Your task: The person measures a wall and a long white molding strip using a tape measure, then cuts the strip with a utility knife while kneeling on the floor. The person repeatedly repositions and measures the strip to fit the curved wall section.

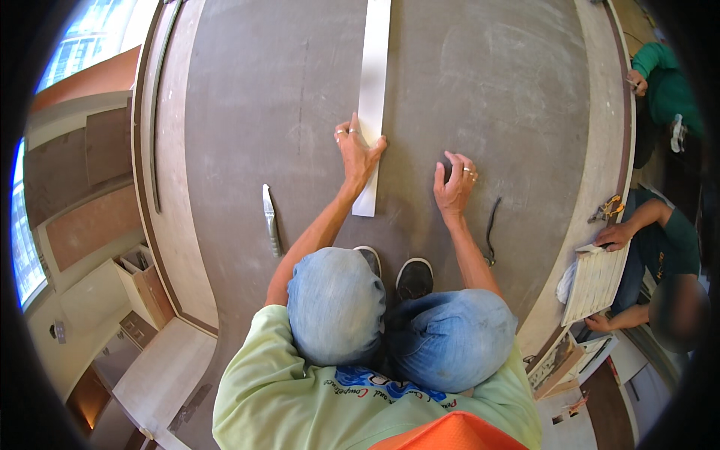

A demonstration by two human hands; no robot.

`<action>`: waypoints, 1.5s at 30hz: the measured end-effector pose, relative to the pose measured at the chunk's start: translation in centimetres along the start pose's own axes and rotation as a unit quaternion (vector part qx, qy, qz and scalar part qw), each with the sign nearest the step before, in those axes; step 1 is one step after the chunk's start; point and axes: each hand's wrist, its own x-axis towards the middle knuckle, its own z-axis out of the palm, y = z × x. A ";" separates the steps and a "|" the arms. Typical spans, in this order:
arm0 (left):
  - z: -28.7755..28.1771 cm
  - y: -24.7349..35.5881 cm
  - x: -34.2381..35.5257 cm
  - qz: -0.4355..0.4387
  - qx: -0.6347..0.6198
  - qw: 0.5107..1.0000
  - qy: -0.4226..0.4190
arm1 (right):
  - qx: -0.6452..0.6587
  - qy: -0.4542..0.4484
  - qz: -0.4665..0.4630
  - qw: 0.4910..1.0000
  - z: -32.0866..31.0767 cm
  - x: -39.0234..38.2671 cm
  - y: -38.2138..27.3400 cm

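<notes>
A long white strip [374, 67] lies lengthwise on the brown work surface and runs out past the top of the picture. My left hand [360, 154] is bent over it near its lower end, fingertips at its left edge and thumb across to its right edge. To the right, apart from the strip, my right hand [454, 184] has its fingers curled round a small dark object [448, 166]; its kind is hard to make out. On the surface left of my left forearm lies a utility knife [270, 219] with a grey handle.
A short dark cord-like piece [491, 229] lies right of my right forearm. Two people work beyond the right edge, one holding a pale slatted panel [598, 285]. Orange-handled pliers [606, 209] rest on that edge. A long metal bar [156, 112] lies along the left border.
</notes>
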 end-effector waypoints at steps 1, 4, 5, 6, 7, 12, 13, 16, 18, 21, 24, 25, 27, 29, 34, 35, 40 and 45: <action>0.0 0.1 0.0 0.002 -0.009 1.000 -0.001 | -0.001 -0.003 0.002 1.000 -0.1 0.0 0.0; 0.0 -0.2 -0.3 0.017 -0.012 1.000 0.007 | 0.004 0.000 0.002 1.000 -0.3 -0.1 -0.3; 0.0 -0.4 -0.2 0.025 -0.009 1.000 0.012 | 0.006 0.006 0.001 1.000 -0.3 0.0 -0.3; 0.0 -0.4 -0.2 0.015 -0.002 1.000 0.006 | 0.000 0.006 0.002 1.000 -0.2 0.1 -0.3; -0.1 -0.1 -0.2 0.004 -0.007 1.000 0.002 | 0.001 0.003 0.006 1.000 -0.4 0.1 -0.4; -0.2 0.6 -0.1 -0.024 -0.025 0.999 -0.018 | 0.005 0.003 0.019 1.000 -0.8 0.4 -0.5; -0.2 0.6 -0.2 -0.027 -0.030 0.999 -0.017 | 0.008 0.003 0.020 1.000 -0.8 0.4 -0.5; -0.2 0.4 -0.2 -0.023 -0.059 0.998 -0.010 | 0.014 0.003 0.021 1.000 -0.8 0.4 -0.4; -0.2 0.5 -0.3 -0.028 -0.055 0.998 -0.013 | 0.011 0.001 0.017 1.000 -0.8 0.4 -0.3; -0.2 0.6 -0.3 -0.020 -0.041 0.999 -0.015 | 0.010 0.002 0.023 1.000 -0.8 0.3 -0.2; -0.3 0.4 -0.3 -0.011 -0.027 0.999 -0.013 | 0.018 0.000 0.023 1.000 -0.9 0.3 -0.3; -0.3 0.5 -0.3 -0.008 -0.024 1.000 -0.013 | 0.018 0.000 0.022 1.000 -0.9 0.3 -0.3; -0.4 0.5 -0.3 -0.015 -0.033 0.999 -0.016 | 0.018 0.000 0.020 1.000 -0.9 0.3 -0.3; -0.3 0.6 -0.2 -0.015 -0.032 0.999 -0.015 | 0.018 0.005 0.018 1.000 -0.9 0.4 -0.3; -0.3 0.9 -0.2 -0.015 -0.016 1.000 -0.014 | 0.025 0.003 0.021 0.999 -0.8 0.3 -0.3; -0.4 0.8 -0.2 -0.015 -0.018 1.000 -0.016 | 0.023 0.001 0.023 0.999 -0.9 0.3 -0.3; -0.5 0.4 -0.5 -0.004 0.001 1.000 -0.006 | 0.020 0.004 0.015 1.000 -0.9 0.3 -0.4; -0.5 0.8 -0.1 -0.024 -0.047 0.998 -0.021 | 0.023 0.003 0.020 1.000 -0.7 0.4 -0.1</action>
